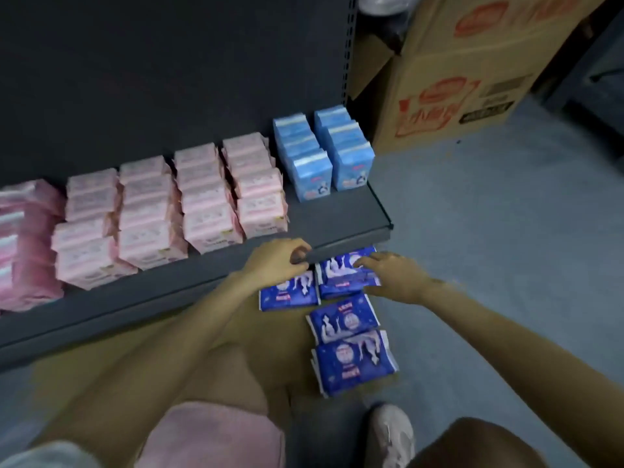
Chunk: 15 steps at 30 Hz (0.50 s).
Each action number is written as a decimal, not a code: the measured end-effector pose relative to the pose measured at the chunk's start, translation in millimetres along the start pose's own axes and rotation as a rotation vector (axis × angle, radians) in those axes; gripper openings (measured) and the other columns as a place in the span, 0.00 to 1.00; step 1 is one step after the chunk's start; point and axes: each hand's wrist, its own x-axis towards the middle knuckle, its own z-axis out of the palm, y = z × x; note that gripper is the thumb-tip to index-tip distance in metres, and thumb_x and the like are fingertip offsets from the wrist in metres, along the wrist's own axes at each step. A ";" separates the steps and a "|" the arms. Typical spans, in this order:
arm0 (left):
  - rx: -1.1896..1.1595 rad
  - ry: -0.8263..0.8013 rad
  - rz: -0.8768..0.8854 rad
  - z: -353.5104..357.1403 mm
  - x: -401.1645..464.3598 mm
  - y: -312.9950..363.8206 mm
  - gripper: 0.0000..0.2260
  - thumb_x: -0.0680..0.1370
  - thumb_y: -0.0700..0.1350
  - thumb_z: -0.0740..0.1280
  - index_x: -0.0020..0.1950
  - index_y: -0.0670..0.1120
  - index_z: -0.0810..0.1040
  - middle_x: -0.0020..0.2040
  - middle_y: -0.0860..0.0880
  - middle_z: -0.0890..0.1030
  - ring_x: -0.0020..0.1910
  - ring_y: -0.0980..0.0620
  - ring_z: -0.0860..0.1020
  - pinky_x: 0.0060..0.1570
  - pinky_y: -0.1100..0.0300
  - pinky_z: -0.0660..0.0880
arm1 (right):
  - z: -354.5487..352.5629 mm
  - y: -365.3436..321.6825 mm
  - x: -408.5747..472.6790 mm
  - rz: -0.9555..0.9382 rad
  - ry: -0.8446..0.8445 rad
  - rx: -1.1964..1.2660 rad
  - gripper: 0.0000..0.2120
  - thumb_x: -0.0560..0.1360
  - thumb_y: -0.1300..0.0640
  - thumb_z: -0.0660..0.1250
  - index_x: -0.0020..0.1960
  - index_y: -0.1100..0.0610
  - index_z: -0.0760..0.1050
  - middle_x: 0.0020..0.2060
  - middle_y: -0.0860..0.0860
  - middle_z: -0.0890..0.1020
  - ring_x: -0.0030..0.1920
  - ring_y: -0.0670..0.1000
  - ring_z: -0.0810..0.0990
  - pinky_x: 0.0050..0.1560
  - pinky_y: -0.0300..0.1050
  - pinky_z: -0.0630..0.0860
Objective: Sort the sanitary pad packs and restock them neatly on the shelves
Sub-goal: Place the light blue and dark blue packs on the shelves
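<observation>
Head view is showing four dark blue packs [344,319] lying on the floor [489,265] below the shelf [337,214]. Two rows of light blue packs [324,153] and four rows of pale pink packs [202,197] are standing on it. Left hand [275,260] is curling its fingers over the shelf edge; right hand [393,276] is resting straight fingers on the farthest blue pack.

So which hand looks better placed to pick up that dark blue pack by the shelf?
Probably the right hand: its fingers already lie on the dark blue pack. The left hand rests on the shelf edge.
</observation>
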 end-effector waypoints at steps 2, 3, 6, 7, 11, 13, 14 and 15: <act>-0.007 -0.057 0.023 44.5 7.8 -4.1 0.18 0.75 0.49 0.69 0.64 0.49 0.76 0.61 0.50 0.79 0.59 0.49 0.76 0.53 0.59 0.71 | 38.3 9.9 -3.9 0.036 -0.071 0.059 0.30 0.75 0.43 0.67 0.73 0.49 0.62 0.68 0.53 0.70 0.66 0.56 0.70 0.62 0.47 0.69; -0.012 -0.081 0.028 66.5 9.9 -6.2 0.18 0.75 0.49 0.70 0.64 0.49 0.76 0.61 0.50 0.78 0.59 0.49 0.76 0.54 0.57 0.71 | 57.9 13.0 -6.7 0.046 -0.098 0.086 0.33 0.73 0.42 0.68 0.73 0.49 0.61 0.69 0.53 0.69 0.67 0.56 0.69 0.62 0.47 0.68; -0.050 -0.122 0.016 123.3 14.6 -13.0 0.20 0.75 0.51 0.69 0.66 0.50 0.73 0.62 0.50 0.76 0.60 0.49 0.74 0.55 0.56 0.71 | 112.4 15.1 -14.7 0.036 -0.228 0.199 0.41 0.68 0.40 0.72 0.75 0.48 0.57 0.72 0.53 0.63 0.69 0.56 0.64 0.67 0.50 0.66; -0.051 -0.144 0.005 142.6 17.0 -16.9 0.21 0.75 0.51 0.68 0.68 0.50 0.71 0.63 0.50 0.74 0.61 0.49 0.73 0.55 0.57 0.70 | 132.0 15.0 -17.3 0.017 -0.275 0.207 0.44 0.67 0.39 0.73 0.75 0.47 0.55 0.73 0.53 0.61 0.71 0.57 0.62 0.68 0.54 0.65; -0.043 -0.197 -0.068 185.5 23.9 -28.0 0.26 0.77 0.51 0.67 0.73 0.49 0.64 0.69 0.46 0.68 0.67 0.47 0.69 0.61 0.53 0.70 | 180.2 5.8 -23.6 -0.049 -0.286 0.087 0.49 0.66 0.37 0.72 0.77 0.48 0.48 0.75 0.50 0.54 0.75 0.56 0.52 0.72 0.61 0.56; -0.049 -0.237 -0.099 203.3 28.9 -29.8 0.28 0.77 0.51 0.68 0.74 0.48 0.62 0.70 0.45 0.67 0.68 0.47 0.67 0.62 0.54 0.68 | 195.9 6.5 -23.0 -0.061 -0.203 0.054 0.47 0.67 0.38 0.72 0.76 0.49 0.51 0.74 0.51 0.57 0.74 0.56 0.55 0.71 0.56 0.58; -0.052 -0.261 -0.101 211.2 31.4 -29.6 0.29 0.77 0.51 0.68 0.74 0.48 0.61 0.70 0.44 0.67 0.69 0.46 0.67 0.62 0.55 0.67 | 200.4 8.5 -23.6 -0.052 -0.179 0.065 0.46 0.67 0.38 0.72 0.76 0.50 0.52 0.74 0.51 0.58 0.73 0.56 0.57 0.70 0.55 0.59; -0.067 -0.273 -0.102 217.3 33.4 -29.6 0.30 0.76 0.51 0.68 0.75 0.48 0.60 0.70 0.44 0.67 0.69 0.46 0.67 0.61 0.55 0.67 | 202.2 10.6 -24.2 -0.037 -0.160 0.088 0.45 0.67 0.39 0.72 0.76 0.50 0.53 0.74 0.52 0.59 0.72 0.56 0.57 0.70 0.55 0.61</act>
